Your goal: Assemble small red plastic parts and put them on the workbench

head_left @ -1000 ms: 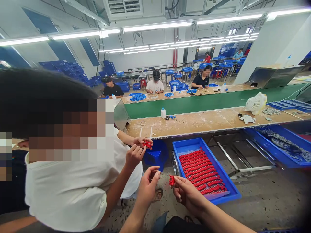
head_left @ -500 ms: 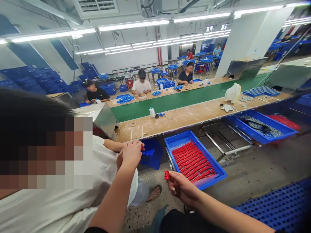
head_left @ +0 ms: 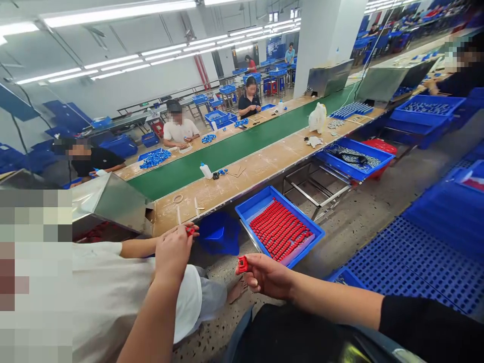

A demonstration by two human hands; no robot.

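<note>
My right hand (head_left: 266, 272) pinches a small red plastic part (head_left: 242, 264) between thumb and fingertips, low in front of me. It shows a squarish opening with a dark inside. Reaching further out, my left hand (head_left: 173, 252) has closed fingers, with another red plastic part (head_left: 190, 231) at the fingertips. A co-worker's hand (head_left: 193, 226) lies right beside that part and partly behind my hand, so their exact contact is hidden. Beyond my right hand, a blue tray (head_left: 242, 209) holds rows of similar red parts (head_left: 278, 229).
A person in a white shirt (head_left: 113, 297) is close on my left. A long workbench (head_left: 260, 169) with a green belt (head_left: 234, 151) runs across; a glue-like bottle (head_left: 206, 170) and a white fan (head_left: 317, 118) stand on it. Blue perforated pallets (head_left: 423, 257) lie right.
My view has turned to the right, so the scene sits further left. The red part in my right hand is turned to show its opening. Both hands remain closed.
</note>
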